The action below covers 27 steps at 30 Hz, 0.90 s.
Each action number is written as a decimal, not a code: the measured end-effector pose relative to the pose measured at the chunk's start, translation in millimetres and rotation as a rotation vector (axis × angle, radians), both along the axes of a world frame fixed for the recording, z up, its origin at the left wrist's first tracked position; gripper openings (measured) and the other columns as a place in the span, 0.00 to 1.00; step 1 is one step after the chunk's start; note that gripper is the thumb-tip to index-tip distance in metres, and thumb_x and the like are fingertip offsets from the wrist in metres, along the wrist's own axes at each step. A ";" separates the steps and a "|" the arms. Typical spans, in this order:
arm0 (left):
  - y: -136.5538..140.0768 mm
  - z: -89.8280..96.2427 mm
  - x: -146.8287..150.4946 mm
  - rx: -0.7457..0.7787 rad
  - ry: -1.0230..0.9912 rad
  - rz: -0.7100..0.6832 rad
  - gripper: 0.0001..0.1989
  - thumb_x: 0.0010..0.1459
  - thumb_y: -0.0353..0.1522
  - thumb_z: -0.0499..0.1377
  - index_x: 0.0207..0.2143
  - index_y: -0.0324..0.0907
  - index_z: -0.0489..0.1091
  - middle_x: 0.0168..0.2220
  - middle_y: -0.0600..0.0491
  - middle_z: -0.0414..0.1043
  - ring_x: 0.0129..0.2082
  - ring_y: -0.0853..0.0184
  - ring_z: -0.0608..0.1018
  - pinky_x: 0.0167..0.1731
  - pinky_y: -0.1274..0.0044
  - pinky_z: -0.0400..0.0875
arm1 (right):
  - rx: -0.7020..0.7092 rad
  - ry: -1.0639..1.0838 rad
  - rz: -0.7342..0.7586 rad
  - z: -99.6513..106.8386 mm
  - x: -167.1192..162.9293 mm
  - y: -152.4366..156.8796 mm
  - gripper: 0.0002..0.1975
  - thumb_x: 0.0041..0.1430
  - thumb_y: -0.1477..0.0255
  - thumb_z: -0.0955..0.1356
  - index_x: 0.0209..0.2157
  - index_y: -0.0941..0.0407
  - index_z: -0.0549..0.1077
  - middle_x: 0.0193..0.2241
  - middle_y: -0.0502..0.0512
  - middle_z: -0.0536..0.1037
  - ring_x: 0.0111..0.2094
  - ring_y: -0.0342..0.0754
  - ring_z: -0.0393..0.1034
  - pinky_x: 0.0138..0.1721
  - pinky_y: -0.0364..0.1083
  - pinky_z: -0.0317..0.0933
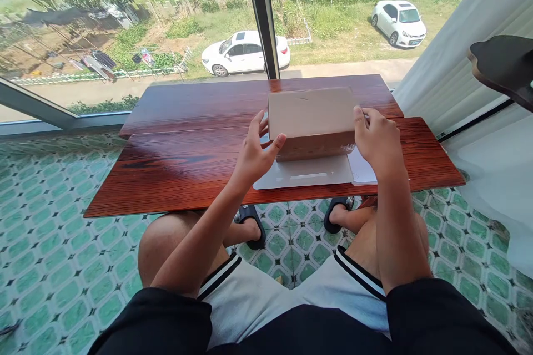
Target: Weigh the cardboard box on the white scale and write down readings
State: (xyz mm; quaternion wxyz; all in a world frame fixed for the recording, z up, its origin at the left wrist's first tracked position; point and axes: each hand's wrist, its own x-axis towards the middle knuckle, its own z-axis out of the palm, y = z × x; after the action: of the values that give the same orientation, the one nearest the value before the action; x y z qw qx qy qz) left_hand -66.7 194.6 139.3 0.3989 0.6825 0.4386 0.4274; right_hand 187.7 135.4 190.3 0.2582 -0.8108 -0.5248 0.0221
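Observation:
A closed brown cardboard box (312,113) is between my two hands over the wooden table, its top facing up. My left hand (259,150) grips its left end, thumb at the front corner and fingers along the side. At the right end, my right hand (378,136) holds on with the thumb near the top edge; most of its fingers are hidden behind the box and the hand. Below the box lies a whitish flat sheet (308,175), and white paper (365,167) shows beside it under my right hand. Whether the box touches the sheet I cannot tell.
The dark red wooden table (179,172) has a seam between its two boards. My knees are at its front edge, above a green tiled floor (45,244). A window stands behind; a white curtain (487,177) and a dark brown curved object (506,66) are on the right.

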 end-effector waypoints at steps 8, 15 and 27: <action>-1.5 -1.1 1.9 0.037 0.055 -0.028 0.42 0.62 0.54 0.60 0.69 0.40 0.56 0.67 0.36 0.64 0.64 0.50 0.70 0.53 0.65 0.77 | -0.015 -0.058 -0.031 3.3 -5.2 -0.2 0.29 0.72 0.54 0.54 0.41 0.59 0.78 0.35 0.68 0.80 0.39 0.61 0.75 0.41 0.51 0.60; -5.4 1.5 4.8 0.026 0.044 -0.047 0.41 0.63 0.55 0.58 0.69 0.42 0.55 0.67 0.39 0.64 0.66 0.50 0.68 0.47 0.69 0.79 | -0.057 -0.076 -0.079 4.7 -8.1 3.3 0.28 0.72 0.55 0.55 0.42 0.59 0.78 0.37 0.70 0.80 0.41 0.63 0.75 0.41 0.53 0.60; -8.3 3.8 6.4 0.037 0.092 0.020 0.35 0.68 0.48 0.53 0.70 0.40 0.57 0.66 0.43 0.66 0.72 0.51 0.58 0.64 0.62 0.64 | -0.052 -0.111 -0.142 4.3 -11.2 7.9 0.26 0.71 0.58 0.56 0.41 0.60 0.78 0.36 0.71 0.81 0.41 0.64 0.75 0.44 0.56 0.61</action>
State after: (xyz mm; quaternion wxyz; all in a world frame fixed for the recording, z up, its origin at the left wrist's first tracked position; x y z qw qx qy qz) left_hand -60.3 186.2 143.2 0.3613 0.7043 0.4551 0.4078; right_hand 176.5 143.4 194.6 0.2086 -0.8524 -0.4787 -0.0276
